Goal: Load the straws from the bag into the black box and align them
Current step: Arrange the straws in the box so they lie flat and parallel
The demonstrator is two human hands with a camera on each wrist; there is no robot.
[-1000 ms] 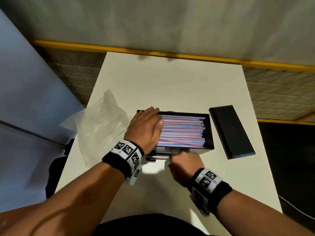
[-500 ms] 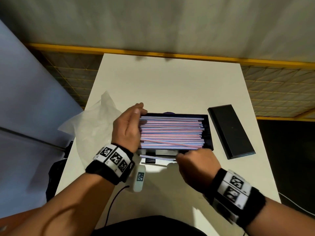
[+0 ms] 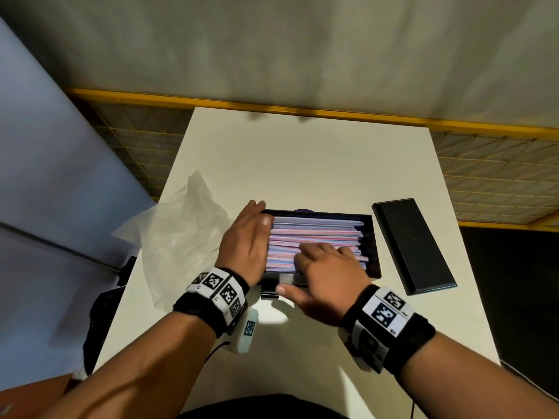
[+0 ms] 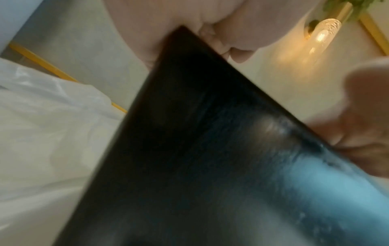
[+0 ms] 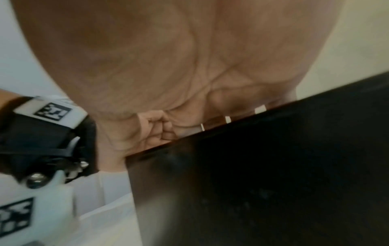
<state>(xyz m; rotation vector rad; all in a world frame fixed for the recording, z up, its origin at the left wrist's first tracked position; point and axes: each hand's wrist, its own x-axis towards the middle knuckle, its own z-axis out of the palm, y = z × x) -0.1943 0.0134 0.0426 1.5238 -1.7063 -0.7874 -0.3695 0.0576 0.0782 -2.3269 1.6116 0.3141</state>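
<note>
The black box [image 3: 374, 246] stands mid-table, filled with pink and blue striped straws [image 3: 317, 229] lying left to right. My left hand [image 3: 246, 240] grips the box's left end, fingers outside the wall and the thumb against the straw ends. My right hand [image 3: 326, 264] lies flat on the straws with spread fingers, its thumb stretched along the front wall. The left wrist view shows the dark box side [image 4: 210, 149] close up. In the right wrist view my palm [image 5: 168, 58] hangs over the box rim [image 5: 273, 166].
The clear plastic bag [image 3: 178, 237] lies crumpled and flat at the table's left edge. The black lid [image 3: 414, 246] rests to the right of the box. Bare white table [image 3: 302, 164] extends behind the box to a yellow-framed barrier.
My right hand has come up from in front of the box and now lies on top of the straws. My left hand has stayed at the box's left end.
</note>
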